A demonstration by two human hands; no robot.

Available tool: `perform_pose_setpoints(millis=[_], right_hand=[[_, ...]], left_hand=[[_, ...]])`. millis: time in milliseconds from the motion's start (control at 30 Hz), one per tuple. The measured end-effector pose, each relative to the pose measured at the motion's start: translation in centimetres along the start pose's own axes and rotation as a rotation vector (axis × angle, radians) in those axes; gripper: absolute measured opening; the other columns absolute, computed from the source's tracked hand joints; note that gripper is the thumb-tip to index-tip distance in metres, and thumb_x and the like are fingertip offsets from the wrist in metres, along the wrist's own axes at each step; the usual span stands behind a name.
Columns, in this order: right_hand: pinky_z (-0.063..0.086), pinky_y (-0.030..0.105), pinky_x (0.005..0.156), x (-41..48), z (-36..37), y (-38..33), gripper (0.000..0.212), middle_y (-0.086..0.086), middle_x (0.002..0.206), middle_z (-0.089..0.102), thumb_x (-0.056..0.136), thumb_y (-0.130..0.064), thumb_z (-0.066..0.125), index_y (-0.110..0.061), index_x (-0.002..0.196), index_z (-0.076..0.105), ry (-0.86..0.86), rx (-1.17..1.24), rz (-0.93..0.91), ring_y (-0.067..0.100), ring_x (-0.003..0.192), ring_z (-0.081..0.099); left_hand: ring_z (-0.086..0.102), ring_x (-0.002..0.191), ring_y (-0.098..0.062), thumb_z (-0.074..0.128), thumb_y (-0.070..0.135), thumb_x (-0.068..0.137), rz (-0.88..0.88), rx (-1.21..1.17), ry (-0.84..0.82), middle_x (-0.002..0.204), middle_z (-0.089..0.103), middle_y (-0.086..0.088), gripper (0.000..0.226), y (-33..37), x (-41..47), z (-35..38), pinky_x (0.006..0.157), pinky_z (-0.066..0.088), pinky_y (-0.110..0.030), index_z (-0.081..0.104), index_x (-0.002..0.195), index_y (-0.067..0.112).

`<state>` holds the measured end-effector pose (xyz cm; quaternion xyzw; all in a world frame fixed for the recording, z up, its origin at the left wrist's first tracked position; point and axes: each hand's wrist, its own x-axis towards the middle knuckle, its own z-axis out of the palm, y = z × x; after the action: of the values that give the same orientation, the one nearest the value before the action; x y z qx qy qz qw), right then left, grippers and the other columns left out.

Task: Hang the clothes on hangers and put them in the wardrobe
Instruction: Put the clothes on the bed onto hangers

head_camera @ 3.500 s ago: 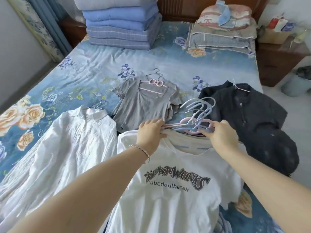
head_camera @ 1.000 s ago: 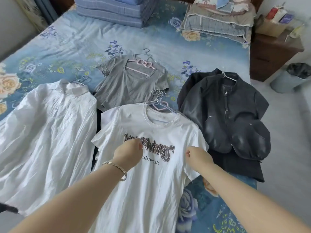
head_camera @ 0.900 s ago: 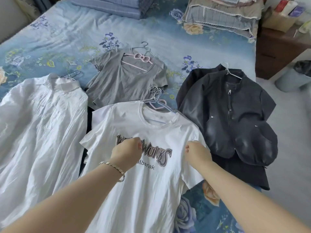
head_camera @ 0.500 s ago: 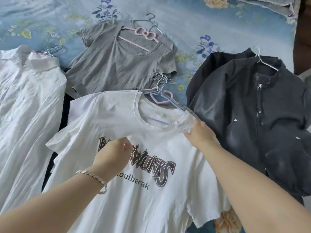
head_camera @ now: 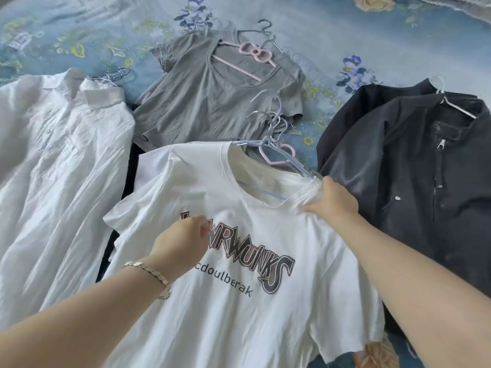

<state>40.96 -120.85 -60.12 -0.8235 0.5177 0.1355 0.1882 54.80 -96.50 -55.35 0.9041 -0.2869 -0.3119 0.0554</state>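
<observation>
Currently my right hand (head_camera: 332,200) pinches white T-shirt (head_camera: 225,314) at shoulder beside collar; left hand (head_camera: 180,243) rests curled on chest print, I cannot tell whether gripping.

Right hand (head_camera: 330,201): shifted from the chest to the shoulder of the white T-shirt (head_camera: 225,314), fabric now gripped.
Left hand (head_camera: 180,243): lowered from the collar onto the print (head_camera: 247,252).

The tee (head_camera: 239,314) is showing thin, matt cloth with a smooth print (head_camera: 252,258). The shirt (head_camera: 53,168) is looking crinkled and matt, the grey top (head_camera: 207,102) soft and knitted. The jacket (head_camera: 398,195) is giving off a dull, leathery sheen, its zip (head_camera: 439,143) glinting like metal. The bow hanger (head_camera: 253,51) is looking like smooth, slightly glossy plastic. The bracelet (head_camera: 148,272) is shining metallic. The sheet (head_camera: 332,30) is lying as matt printed cloth.
</observation>
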Motion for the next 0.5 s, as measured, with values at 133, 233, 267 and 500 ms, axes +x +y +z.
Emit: perform_pose_setpoints(millis=[133, 233, 267, 500], right_hand=[[0.039, 0.033, 0.075, -1.6, -1.9, -3.2, 0.034, 0.007, 0.093, 0.061, 0.080, -0.032, 0.072, -0.014, 0.104, 0.057, -0.129, 0.349, -0.267, 0.028, 0.093, 0.055], [0.027, 0.033, 0.060, -4.2, -3.7, -5.4, 0.034, 0.000, 0.061, 0.036, 0.091, -0.037, 0.054, -0.012, 0.071, 0.042, -0.087, 0.413, -0.310, 0.022, 0.067, 0.040], [0.026, 0.033, 0.059, -5.4, -4.4, -5.9, 0.037, 0.000, 0.059, 0.033, 0.093, -0.037, 0.050, -0.012, 0.068, 0.038, -0.054, 0.404, -0.317, 0.022, 0.065, 0.038], [0.029, 0.034, 0.058, -19.2, -11.5, -8.9, 0.039, 0.001, 0.060, 0.043, 0.095, -0.038, 0.045, -0.016, 0.064, 0.040, 0.190, 0.211, -0.458, 0.022, 0.067, 0.044]], left_hand=[[0.062, 0.085, -0.024, 0.041, 0.016, 0.093, -0.033, -0.060, 0.024, 0.094, 0.065, 0.001, 0.021, -0.7, -1.7, -1.9, 0.067, 0.047, -0.030, 0.062, 0.094, 0.017], [0.061, 0.083, -0.022, 0.042, 0.015, 0.093, -0.053, -0.117, 0.044, 0.095, 0.064, 0.002, 0.019, -1.5, -3.9, -4.2, 0.066, 0.045, -0.028, 0.061, 0.091, 0.018], [0.060, 0.083, -0.022, 0.043, 0.015, 0.093, -0.053, -0.125, 0.052, 0.095, 0.063, 0.002, 0.018, -1.8, -4.9, -5.2, 0.067, 0.046, -0.028, 0.060, 0.091, 0.020], [0.057, 0.083, -0.020, 0.044, 0.015, 0.091, -0.014, -0.147, 0.123, 0.099, 0.063, 0.002, 0.019, -5.1, -13.6, -12.8, 0.069, 0.044, -0.026, 0.061, 0.094, 0.024]])
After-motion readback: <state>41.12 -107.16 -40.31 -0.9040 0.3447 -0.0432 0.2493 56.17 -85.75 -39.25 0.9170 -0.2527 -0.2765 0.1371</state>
